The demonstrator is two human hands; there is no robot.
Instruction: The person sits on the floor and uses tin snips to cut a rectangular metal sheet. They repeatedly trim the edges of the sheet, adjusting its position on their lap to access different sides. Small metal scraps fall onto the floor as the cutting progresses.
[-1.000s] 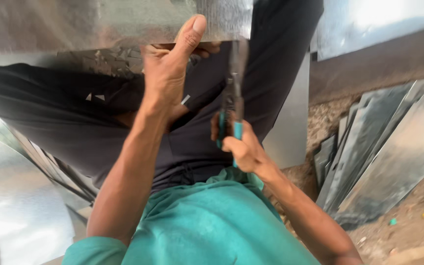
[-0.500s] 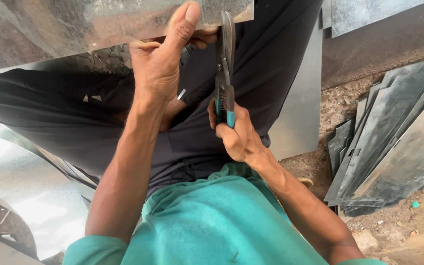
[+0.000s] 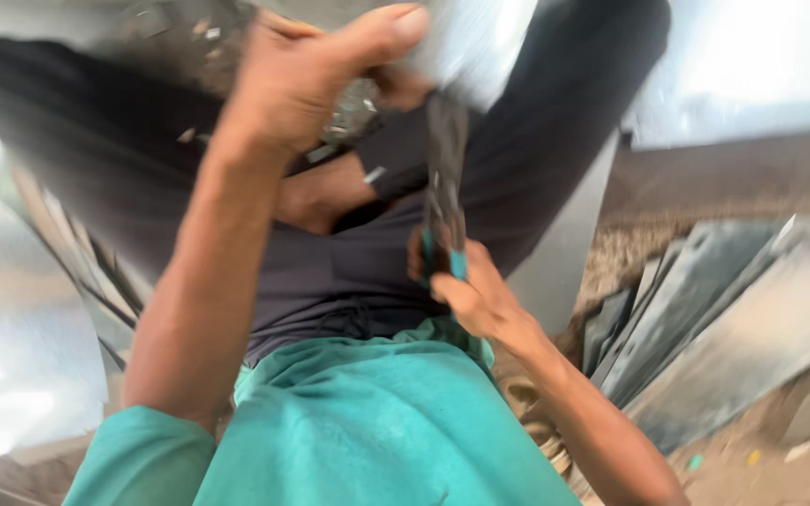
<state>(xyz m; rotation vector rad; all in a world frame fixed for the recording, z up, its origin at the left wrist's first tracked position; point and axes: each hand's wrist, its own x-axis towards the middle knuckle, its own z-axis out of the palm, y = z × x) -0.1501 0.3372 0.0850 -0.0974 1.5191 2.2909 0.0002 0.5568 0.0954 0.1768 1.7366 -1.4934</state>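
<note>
Here, at the top centre of the frame, the metal sheet (image 3: pixel 471 42) is pinched along its edge by my left hand (image 3: pixel 307 80), thumb closed over the top. Just below it, my right hand (image 3: pixel 466 286) is wrapped tight round the teal handles of the tin snips (image 3: pixel 444 201), whose blades point up into the sheet. The view is blurred, so I judge the blades could wander and leave a ragged edge, or the sharp edge could nick my thumb so close by. My black trousers (image 3: pixel 536 169) lie right under the cut. Stacked metal offcuts (image 3: pixel 705 319) lean at the right, another shiny sheet (image 3: pixel 21 375) at lower left.
</note>
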